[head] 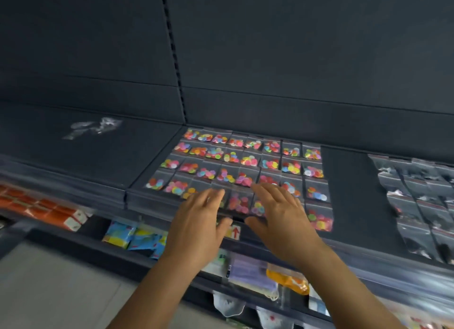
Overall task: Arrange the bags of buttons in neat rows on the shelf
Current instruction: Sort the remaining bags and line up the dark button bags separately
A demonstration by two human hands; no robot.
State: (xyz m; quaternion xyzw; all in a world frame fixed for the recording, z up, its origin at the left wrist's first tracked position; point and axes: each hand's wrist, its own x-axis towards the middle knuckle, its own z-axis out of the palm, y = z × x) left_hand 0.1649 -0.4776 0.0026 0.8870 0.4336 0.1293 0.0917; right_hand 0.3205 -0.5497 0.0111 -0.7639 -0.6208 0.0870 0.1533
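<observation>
Several clear bags of coloured buttons (248, 160) lie flat in rows on the dark shelf (348, 196). My left hand (199, 220) rests with straight fingers on the bags of the front row. My right hand (280, 213) lies beside it, fingers straight, also flat over front-row bags. One bag of pink buttons (239, 203) shows between the two hands. Neither hand grips anything. The bags under my palms are hidden.
Several clear bags with dark contents (417, 205) lie at the shelf's right. A crumpled empty plastic bag (94, 128) sits on the left shelf panel. Lower shelves hold orange packs (41, 208), blue-yellow packets (134, 237) and other bagged goods (255, 272).
</observation>
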